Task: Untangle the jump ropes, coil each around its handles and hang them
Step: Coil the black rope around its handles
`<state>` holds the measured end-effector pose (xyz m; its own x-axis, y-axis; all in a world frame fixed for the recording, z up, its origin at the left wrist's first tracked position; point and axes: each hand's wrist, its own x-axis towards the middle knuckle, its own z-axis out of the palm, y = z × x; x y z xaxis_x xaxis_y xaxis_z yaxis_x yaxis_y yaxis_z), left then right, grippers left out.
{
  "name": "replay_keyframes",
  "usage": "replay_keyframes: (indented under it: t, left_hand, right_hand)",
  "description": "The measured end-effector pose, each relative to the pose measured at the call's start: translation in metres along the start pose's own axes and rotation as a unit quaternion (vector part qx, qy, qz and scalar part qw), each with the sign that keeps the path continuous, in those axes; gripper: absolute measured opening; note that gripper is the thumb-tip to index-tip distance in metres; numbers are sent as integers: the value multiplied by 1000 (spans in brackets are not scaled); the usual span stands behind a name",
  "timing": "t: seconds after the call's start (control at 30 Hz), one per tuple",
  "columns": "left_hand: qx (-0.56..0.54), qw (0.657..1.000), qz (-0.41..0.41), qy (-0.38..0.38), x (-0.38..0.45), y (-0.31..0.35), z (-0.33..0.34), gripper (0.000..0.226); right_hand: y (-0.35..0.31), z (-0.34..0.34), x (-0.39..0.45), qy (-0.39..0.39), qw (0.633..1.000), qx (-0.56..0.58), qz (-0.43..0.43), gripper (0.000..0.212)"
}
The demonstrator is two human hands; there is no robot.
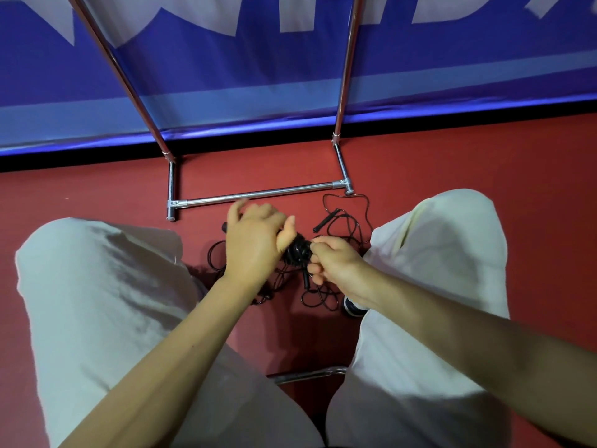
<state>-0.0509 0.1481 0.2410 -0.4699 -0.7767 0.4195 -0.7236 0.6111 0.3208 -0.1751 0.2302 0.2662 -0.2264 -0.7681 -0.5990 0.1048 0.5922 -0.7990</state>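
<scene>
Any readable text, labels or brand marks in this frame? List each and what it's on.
Blue banner: large white letters along the top edge, cut off by the frame, so no word can be read.
Metal rack: no markings visible.
Black jump ropes and their handles: no print legible.
Dark shoe by the right leg: mostly hidden, nothing readable.
</scene>
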Motion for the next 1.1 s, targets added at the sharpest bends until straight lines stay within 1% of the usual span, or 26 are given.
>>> replay_keyframes:
  t: [0.03,0.07,0.1,0.13,0.17,0.2,0.23,0.27,0.3,0.33,0.37,0.4,0.5,0.63,0.67,0.77,0.87,0.9,0.93,0.97,1.03,1.1]
  left_hand:
    - [-2,998,-57,18,0,0,-1,39]
    - [-16,993,-114,35,1,4,-5,41]
    - [-58,982,-175,41,1,5,-5,51]
    - [-127,960,-249,31,0,5,-6,67]
    - [-230,914,-334,-3,1,7,-9,86]
    - [-356,834,-418,-47,4,9,-14,105]
    - [-490,720,-483,-91,7,11,-21,112]
    - [-589,607,-516,-135,10,13,-27,102]
    - [-646,531,-522,-167,13,16,-31,82]
    - [-671,500,-511,-194,15,18,-32,62]
    - [-681,495,-501,-200,16,19,-31,51]
    - [-689,497,-489,-196,17,21,-29,46]
    - [-719,477,-478,-165,17,15,-24,37]
    - [-720,507,-445,-163,17,11,-23,26]
    - [-721,513,-438,-160,17,13,-24,26]
    - [-724,512,-434,-161,14,19,-28,33]
    - [-710,515,-431,-211,16,15,-32,46]
    - [-706,510,-433,-233,18,13,-34,49]
    - [-708,496,-438,-246,20,12,-36,50]
    - [-721,473,-444,-245,21,11,-38,48]
    - [-761,415,-447,-219,21,13,-41,41]
    - [-789,374,-445,-198,20,17,-42,31]
  right_hand:
    - [-3,5,0,15,999,41,6,31]
    - [-6,8,0,37,997,64,2,31]
    - [-10,10,3,63,995,71,-14,31]
    - [-13,9,5,89,994,53,-43,29]
    - [-16,7,9,112,990,18,-81,26]
    - [-18,6,13,132,984,-22,-120,21]
    - [-20,5,15,146,976,-53,-155,16]
    - [-21,5,17,153,968,-79,-184,12]
    - [-20,5,18,160,959,-103,-211,11]
    - [-19,5,18,165,950,-124,-234,10]
    - [-16,6,18,165,943,-144,-251,9]
    - [-14,7,16,162,938,-161,-261,9]
    - [-10,8,12,138,938,-181,-263,10]
    - [-17,5,8,108,959,-117,-233,13]
    - [-20,2,7,91,965,-101,-222,15]
    - [-24,-4,4,41,975,-64,-209,24]
    - [-25,-8,-3,28,968,-51,-243,23]
    - [-26,-8,-4,29,965,-50,-257,21]
    - [-27,-8,-5,32,960,-51,-274,19]
    - [-28,-7,-5,36,954,-55,-292,17]
    - [-30,-5,-2,37,947,-68,-311,14]
    - [-30,-6,2,35,945,-82,-316,15]
